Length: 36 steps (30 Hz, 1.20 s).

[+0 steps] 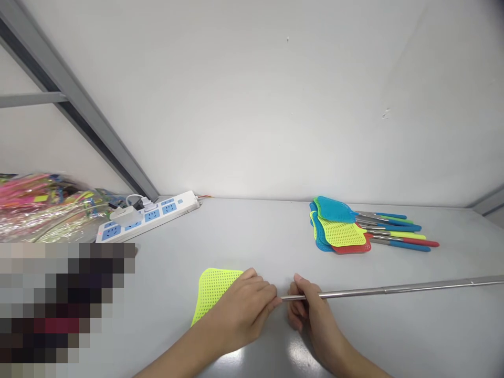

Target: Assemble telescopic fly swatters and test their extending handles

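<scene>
A yellow-green fly swatter with a perforated head lies across the front of the table, its telescopic metal rod pulled out long and running off the right edge of view. My left hand is closed round the swatter's neck and hides part of the head. Just to the right, my right hand holds the thin rod between thumb and fingers. A short piece of bare rod shows between the two hands. The swatter's handle end is out of view.
Several fly swatters in blue, yellow, green and red lie piled at the back right. At the back left sits a white power strip with plugs in it. Plastic-wrapped colourful goods lie at far left. A blurred-out patch covers the lower left.
</scene>
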{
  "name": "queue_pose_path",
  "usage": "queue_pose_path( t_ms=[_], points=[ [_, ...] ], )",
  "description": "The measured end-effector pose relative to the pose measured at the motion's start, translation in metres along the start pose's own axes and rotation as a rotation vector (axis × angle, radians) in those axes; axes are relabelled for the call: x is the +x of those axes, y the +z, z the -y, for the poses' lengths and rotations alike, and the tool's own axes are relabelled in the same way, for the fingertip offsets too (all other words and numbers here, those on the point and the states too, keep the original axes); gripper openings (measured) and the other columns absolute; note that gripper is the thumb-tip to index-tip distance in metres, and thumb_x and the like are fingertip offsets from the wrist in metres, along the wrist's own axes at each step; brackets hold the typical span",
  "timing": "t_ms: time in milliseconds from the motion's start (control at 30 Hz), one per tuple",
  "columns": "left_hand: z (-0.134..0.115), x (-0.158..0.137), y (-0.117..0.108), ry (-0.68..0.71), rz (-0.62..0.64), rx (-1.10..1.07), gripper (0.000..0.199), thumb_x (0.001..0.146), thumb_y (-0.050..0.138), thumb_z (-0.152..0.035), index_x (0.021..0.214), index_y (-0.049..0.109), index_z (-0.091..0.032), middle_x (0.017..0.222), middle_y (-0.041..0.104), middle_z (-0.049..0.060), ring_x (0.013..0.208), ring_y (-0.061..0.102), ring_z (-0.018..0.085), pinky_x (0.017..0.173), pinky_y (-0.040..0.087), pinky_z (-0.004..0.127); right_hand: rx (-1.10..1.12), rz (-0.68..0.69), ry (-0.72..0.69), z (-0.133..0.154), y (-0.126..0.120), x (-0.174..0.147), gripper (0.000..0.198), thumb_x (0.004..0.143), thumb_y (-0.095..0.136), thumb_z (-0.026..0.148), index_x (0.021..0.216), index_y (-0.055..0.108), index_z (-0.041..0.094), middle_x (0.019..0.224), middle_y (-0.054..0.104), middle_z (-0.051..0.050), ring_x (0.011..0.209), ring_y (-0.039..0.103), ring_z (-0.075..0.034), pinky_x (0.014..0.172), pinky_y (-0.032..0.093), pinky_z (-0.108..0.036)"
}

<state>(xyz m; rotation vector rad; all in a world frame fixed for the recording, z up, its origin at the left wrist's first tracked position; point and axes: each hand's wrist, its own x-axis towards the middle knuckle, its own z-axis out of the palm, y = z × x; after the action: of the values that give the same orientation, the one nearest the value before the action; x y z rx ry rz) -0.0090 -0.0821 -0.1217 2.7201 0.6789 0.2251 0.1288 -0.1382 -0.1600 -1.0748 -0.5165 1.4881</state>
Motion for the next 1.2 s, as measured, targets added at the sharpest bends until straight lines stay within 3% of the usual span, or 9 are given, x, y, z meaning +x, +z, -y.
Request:
queue_pose_path(
  t_ms=[133, 300, 433, 567, 733, 1000, 1200],
  points=[
    [0.003, 0.0, -0.008, -0.002, 0.001, -0.021, 0.027, 0.088, 0.027, -0.023, 0.063, 0.038, -0.018, 0.058, 0.045, -0.003, 0.055, 0.038, 0.01, 0.064, 0.031, 0.027, -0.096, -0.078, -0.023, 0.007, 0.0, -0.002, 0.041, 0.078, 0.043, 0.041, 0.047, 0.026, 0.019, 0.043, 0.018, 0.008, 0.039, 0.018, -0.006, 0.04, 0.014, -0.023],
    [0.005, 0.0, -0.014, -0.018, 0.007, -0.029, 0.028, 0.088, 0.028, -0.025, 0.064, 0.038, -0.018, 0.059, 0.044, -0.003, 0.057, 0.039, 0.01, 0.067, 0.032, 0.026, -0.16, -0.079, -0.113, 0.008, -0.005, 0.001, 0.043, 0.076, 0.047, 0.04, 0.047, 0.022, 0.02, 0.044, 0.015, 0.008, 0.041, 0.015, -0.007, 0.041, 0.012, -0.025],
    [0.011, -0.001, -0.018, -0.039, 0.001, -0.014, 0.028, 0.089, 0.027, -0.026, 0.063, 0.037, -0.018, 0.059, 0.043, -0.004, 0.057, 0.039, 0.01, 0.067, 0.032, 0.027, -0.073, -0.071, -0.135, 0.015, -0.009, 0.004, 0.043, 0.076, 0.047, 0.036, 0.045, 0.022, 0.02, 0.044, 0.016, 0.008, 0.04, 0.018, -0.007, 0.041, 0.013, -0.025],
    [0.019, -0.003, -0.022, -0.053, -0.032, 0.008, 0.029, 0.088, 0.027, -0.025, 0.063, 0.038, -0.018, 0.057, 0.042, -0.004, 0.055, 0.037, 0.01, 0.067, 0.032, 0.027, 0.047, -0.197, -0.157, 0.03, -0.013, 0.01, 0.044, 0.075, 0.048, 0.036, 0.044, 0.021, 0.02, 0.044, 0.016, 0.008, 0.038, 0.018, -0.006, 0.04, 0.014, -0.025],
    [0.021, -0.004, -0.022, -0.056, -0.076, 0.015, 0.028, 0.088, 0.028, -0.025, 0.063, 0.04, -0.018, 0.057, 0.043, -0.003, 0.054, 0.035, 0.011, 0.064, 0.032, 0.028, 0.017, -0.326, -0.303, 0.04, -0.017, 0.016, 0.046, 0.073, 0.053, 0.033, 0.044, 0.02, 0.02, 0.043, 0.015, 0.008, 0.039, 0.016, -0.006, 0.038, 0.015, -0.024],
    [0.02, -0.005, -0.024, -0.059, -0.094, 0.017, 0.028, 0.087, 0.03, -0.026, 0.064, 0.042, -0.019, 0.057, 0.043, -0.003, 0.056, 0.036, 0.012, 0.065, 0.032, 0.028, 0.22, -0.293, -0.358, 0.056, -0.031, 0.022, 0.044, 0.076, 0.046, 0.035, 0.041, 0.025, 0.019, 0.036, 0.02, 0.007, 0.034, 0.023, -0.007, 0.036, 0.017, -0.024],
    [0.02, -0.005, -0.024, -0.065, -0.101, 0.06, 0.023, 0.087, 0.032, -0.028, 0.07, 0.045, -0.019, 0.062, 0.047, -0.002, 0.061, 0.039, 0.012, 0.068, 0.03, 0.03, 0.211, -0.336, -0.366, 0.063, -0.039, 0.029, 0.041, 0.076, 0.047, 0.034, 0.043, 0.029, 0.018, 0.038, 0.024, 0.007, 0.035, 0.027, -0.007, 0.036, 0.02, -0.023]
  ],
)
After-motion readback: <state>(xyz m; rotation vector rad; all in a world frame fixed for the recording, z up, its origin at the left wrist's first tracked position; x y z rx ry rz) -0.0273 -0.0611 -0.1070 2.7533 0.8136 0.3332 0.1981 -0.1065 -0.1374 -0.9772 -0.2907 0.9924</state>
